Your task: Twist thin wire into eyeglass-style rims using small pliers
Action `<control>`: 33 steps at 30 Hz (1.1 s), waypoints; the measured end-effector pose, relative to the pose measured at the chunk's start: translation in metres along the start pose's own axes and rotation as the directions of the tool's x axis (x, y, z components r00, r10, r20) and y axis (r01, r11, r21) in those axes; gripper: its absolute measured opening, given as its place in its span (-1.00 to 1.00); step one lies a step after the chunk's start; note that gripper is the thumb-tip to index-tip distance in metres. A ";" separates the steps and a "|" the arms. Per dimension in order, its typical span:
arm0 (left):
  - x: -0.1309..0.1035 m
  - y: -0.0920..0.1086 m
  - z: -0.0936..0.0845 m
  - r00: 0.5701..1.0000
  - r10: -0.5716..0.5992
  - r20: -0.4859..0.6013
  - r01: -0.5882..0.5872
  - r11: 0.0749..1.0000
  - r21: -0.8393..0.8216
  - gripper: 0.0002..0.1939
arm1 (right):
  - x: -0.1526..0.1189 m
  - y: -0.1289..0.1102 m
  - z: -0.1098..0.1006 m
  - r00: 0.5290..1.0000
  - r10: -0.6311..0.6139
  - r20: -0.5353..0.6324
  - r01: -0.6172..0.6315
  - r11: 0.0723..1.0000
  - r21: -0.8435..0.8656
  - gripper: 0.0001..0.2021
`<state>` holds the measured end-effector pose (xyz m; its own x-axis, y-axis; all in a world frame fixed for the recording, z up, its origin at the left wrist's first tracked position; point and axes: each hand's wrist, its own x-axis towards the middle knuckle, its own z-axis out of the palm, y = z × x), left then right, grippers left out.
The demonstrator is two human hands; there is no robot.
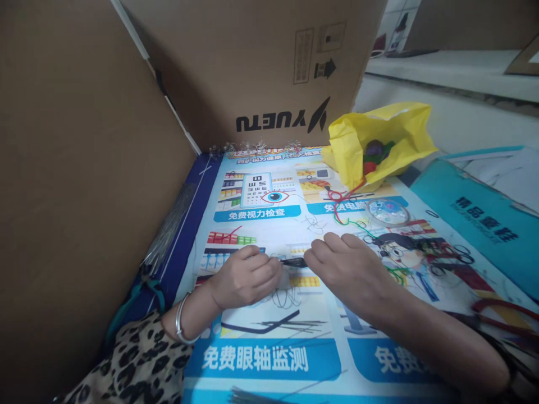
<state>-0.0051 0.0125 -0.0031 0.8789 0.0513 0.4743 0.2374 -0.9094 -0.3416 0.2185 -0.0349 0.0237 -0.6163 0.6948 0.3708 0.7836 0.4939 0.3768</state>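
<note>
My left hand (250, 276) is closed, with a silver bangle on its wrist. It grips one end of a short, dark, twisted strand (293, 262) that looks like black cord. The other end runs into my closed right hand (347, 266), so the strand spans the small gap between them. My fingers hide both of its ends. Beneath the left hand lies a loose coil of thin wire (284, 298). A red cord (347, 196) and a green cord (361, 225) trail over the printed sheet (311, 314) beyond my right hand.
A yellow bag (345, 146) with coloured bundles stands behind, near a clear round case (388, 213). Cardboard (202, 62) walls the back and left. Teal-handled pliers (158, 294) and thin wires (166, 233) lie left. A teal box (475, 219) and a red-handled tool (501, 302) are right.
</note>
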 end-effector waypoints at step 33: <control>-0.001 -0.002 0.010 0.962 -0.255 -0.099 0.231 0.951 -0.205 -0.88 | -0.008 0.004 -0.002 0.997 0.064 0.038 -0.064 0.998 0.000 -0.92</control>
<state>-0.0027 0.0184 -0.0109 0.7439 0.2407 0.6235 0.3443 -0.9376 -0.0488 0.2264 -0.0398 0.0236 -0.5612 0.7444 0.3619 0.8217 0.4485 0.3518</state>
